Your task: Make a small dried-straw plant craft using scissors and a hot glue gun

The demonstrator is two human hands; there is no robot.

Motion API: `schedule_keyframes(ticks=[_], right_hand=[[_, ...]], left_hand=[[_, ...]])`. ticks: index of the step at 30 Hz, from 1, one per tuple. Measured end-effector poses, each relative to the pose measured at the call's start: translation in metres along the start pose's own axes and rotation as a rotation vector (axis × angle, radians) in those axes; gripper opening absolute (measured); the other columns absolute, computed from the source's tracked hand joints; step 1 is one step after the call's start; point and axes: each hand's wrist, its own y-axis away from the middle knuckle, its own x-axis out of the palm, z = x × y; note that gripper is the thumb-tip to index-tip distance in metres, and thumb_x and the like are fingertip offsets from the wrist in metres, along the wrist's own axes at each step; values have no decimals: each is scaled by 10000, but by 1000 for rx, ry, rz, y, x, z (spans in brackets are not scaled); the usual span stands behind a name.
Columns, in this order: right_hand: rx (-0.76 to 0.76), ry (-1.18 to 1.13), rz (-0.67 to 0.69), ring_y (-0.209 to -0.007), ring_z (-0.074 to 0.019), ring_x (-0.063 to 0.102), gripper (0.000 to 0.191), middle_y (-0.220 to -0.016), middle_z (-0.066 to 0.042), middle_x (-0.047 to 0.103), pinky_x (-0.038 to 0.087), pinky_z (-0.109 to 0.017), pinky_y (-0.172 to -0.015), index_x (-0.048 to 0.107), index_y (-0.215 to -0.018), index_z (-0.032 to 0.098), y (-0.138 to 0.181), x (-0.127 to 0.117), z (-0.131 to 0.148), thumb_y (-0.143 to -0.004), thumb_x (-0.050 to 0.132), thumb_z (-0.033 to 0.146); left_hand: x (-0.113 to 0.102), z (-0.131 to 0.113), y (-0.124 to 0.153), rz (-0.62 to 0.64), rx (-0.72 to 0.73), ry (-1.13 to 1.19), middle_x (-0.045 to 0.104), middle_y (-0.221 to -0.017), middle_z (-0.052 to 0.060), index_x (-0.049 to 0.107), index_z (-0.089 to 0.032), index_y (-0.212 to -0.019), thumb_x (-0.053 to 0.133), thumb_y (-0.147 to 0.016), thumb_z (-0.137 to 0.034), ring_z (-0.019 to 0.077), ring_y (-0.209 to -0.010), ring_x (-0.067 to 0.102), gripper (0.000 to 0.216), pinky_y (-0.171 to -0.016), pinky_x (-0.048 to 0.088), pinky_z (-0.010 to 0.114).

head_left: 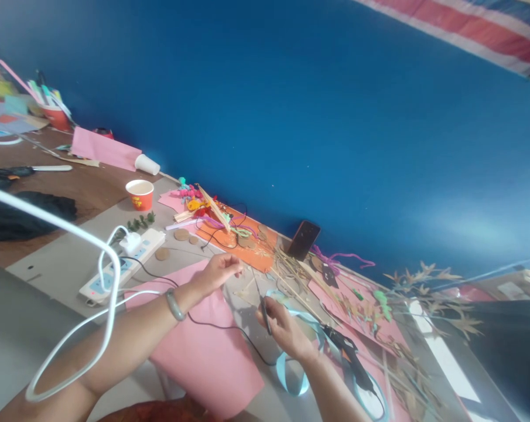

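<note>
My left hand (221, 274) is raised over the pink paper sheet (212, 363), thumb and fingertips pinched together. Whatever sits in that pinch is too small to make out. A grey-green bangle (175, 305) is on the left wrist. My right hand (284, 331) grips a slim dark pointed tool (265, 315), perhaps tweezers, its thin tip slanting up toward the left fingertips. Beside and under the right hand lies a loose light-blue ribbon (286, 378). A black glue gun (350, 354) rests to the right of that hand.
A white power strip (148, 243) with cables stands left; one thick white cable (110, 316) loops across my left forearm. Behind are a paper cup (140, 195), orange paper (258, 255) under craft bits, and a phone (304, 239) leaning at the blue wall. Dried sprigs (374, 316) lie right.
</note>
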Motion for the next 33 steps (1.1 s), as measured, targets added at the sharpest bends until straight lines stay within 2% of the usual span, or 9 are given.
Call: schedule_keyframes(ticks=[4,7,14,22,33], right_hand=[[13,154,-90,-547,-110,332,333,-591,56,366,271,-257,-532,320,-647,219,1,9,-4,-842,498,421],[-10,238,-143,-554,-118,378,277,-615,40,424,287,-260,-546,352,-658,217,2,15,-6,-809,533,363],[-26,332,-251,-576,-147,458,276,-643,-6,526,312,-277,-571,396,-651,218,2,20,-1,-802,535,402],[-3,297,-241,-549,-137,434,290,-603,6,516,287,-258,-539,376,-639,222,-3,24,3,-818,532,388],[-13,267,-270,-513,-122,397,303,-556,23,491,279,-254,-514,388,-615,220,-9,25,0,-821,540,382]], left_hand=[[-1,-1,0,-17,14,36,652,-692,24,600,-142,-736,666,-743,-285,130,-626,596,158,-672,465,280],[-3,0,0,-53,11,37,675,-720,33,598,-143,-764,681,-733,-284,138,-642,619,167,-690,473,285],[-2,-2,1,-154,17,39,691,-731,35,601,-146,-773,722,-697,-269,152,-693,642,189,-722,483,285],[-2,3,-3,-180,39,77,680,-676,15,584,-152,-735,752,-668,-261,146,-653,644,211,-692,493,282],[-2,2,-2,-150,33,119,694,-718,29,584,-147,-745,750,-672,-241,151,-684,654,204,-713,502,288]])
